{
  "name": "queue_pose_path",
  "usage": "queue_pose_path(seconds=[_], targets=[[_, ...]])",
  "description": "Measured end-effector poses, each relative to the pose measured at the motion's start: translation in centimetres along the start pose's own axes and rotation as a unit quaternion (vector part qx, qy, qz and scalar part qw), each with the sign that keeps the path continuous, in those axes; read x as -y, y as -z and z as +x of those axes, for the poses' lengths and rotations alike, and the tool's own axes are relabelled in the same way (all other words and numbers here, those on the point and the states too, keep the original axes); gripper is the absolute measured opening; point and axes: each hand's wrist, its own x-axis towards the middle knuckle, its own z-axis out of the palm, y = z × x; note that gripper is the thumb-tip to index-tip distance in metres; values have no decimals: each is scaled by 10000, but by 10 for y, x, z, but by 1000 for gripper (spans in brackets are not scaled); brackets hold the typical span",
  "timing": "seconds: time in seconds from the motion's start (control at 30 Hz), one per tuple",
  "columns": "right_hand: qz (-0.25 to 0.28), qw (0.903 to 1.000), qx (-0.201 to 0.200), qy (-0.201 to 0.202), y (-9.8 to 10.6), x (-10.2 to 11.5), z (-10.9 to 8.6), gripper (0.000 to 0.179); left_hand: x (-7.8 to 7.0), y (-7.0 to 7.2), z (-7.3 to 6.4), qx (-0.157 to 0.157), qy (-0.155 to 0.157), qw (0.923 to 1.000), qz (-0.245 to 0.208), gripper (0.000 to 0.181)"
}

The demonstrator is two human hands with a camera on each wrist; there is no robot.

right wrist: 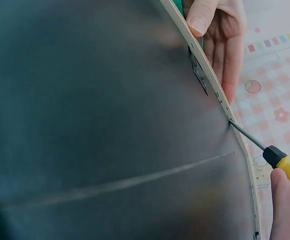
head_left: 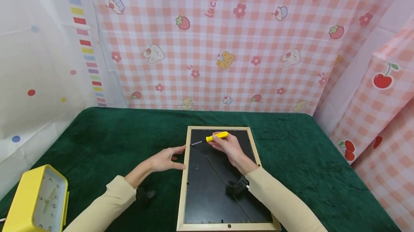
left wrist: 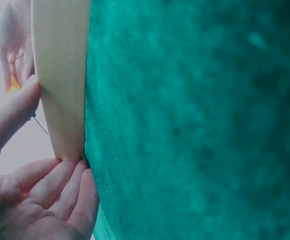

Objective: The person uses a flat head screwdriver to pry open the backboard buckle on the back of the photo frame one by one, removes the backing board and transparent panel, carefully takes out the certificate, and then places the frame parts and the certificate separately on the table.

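Note:
A picture frame [head_left: 181, 199] with a pale wooden rim lies back side up, showing its black backing board [head_left: 207, 196]. My right hand [head_left: 231, 149] holds a screwdriver [head_left: 217, 136] by its yellow handle, above the board. The screwdriver's metal shaft [right wrist: 250, 136] slants down to the inner edge of the left rim, its tip right at a small dark tab there. At that rim's outer side is my left hand [head_left: 165, 159], fingers extended and touching the wood. In the left wrist view, its thumb rests at the rim's edge, apart from the fingers [left wrist: 70, 192].
A yellow clock [head_left: 32, 196] stands at the near left. Dark green cloth [head_left: 291, 153] covers the table around the frame. Pink checked fabric [head_left: 200, 45] hangs behind it. A thin diagonal line [head_left: 215, 169] crosses the backing board, and small dark tabs dot the rim's inner edge.

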Motion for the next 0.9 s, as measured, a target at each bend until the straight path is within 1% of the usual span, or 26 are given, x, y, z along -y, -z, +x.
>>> queue_pose_path(seconds=[0.03,0.17,0.27,0.33,0.47,0.53,0.6,0.67,0.7,0.77,0.83,0.9], targets=[[-85,9999,-27,51,0,0,0,35,-4,0,-1,-12,4,10000,-15,70],[-446,9986,-211,168,-6,2,2,29,-3,0,-1,-31,35,10000,-2,70],[-739,9961,-351,340,-12,4,3,27,9,0,3,-43,44,10000,42,73],[-938,9937,-453,405,-17,7,3,27,10,0,3,-48,68,10000,42,73],[-1383,9873,-601,509,-29,16,3,26,9,0,2,-44,83,10000,35,73],[-1770,9801,-659,611,-35,21,3,25,9,0,2,-43,75,10000,31,73],[-2311,9672,-726,766,-42,26,3,22,9,1,2,-52,62,10000,29,73],[-2927,9482,-786,949,-48,31,4,21,9,1,2,-63,46,10000,38,73],[-3219,9373,-843,1039,-51,33,4,20,9,1,2,-63,37,10000,51,73],[-3679,9176,-940,1177,-57,36,5,19,8,1,2,-54,31,10000,64,73],[-4002,9018,-1010,1280,-62,37,6,19,9,1,2,-50,47,9999,86,73],[-4191,8911,-1065,1378,-66,38,6,17,9,0,2,-57,74,9999,104,73]])
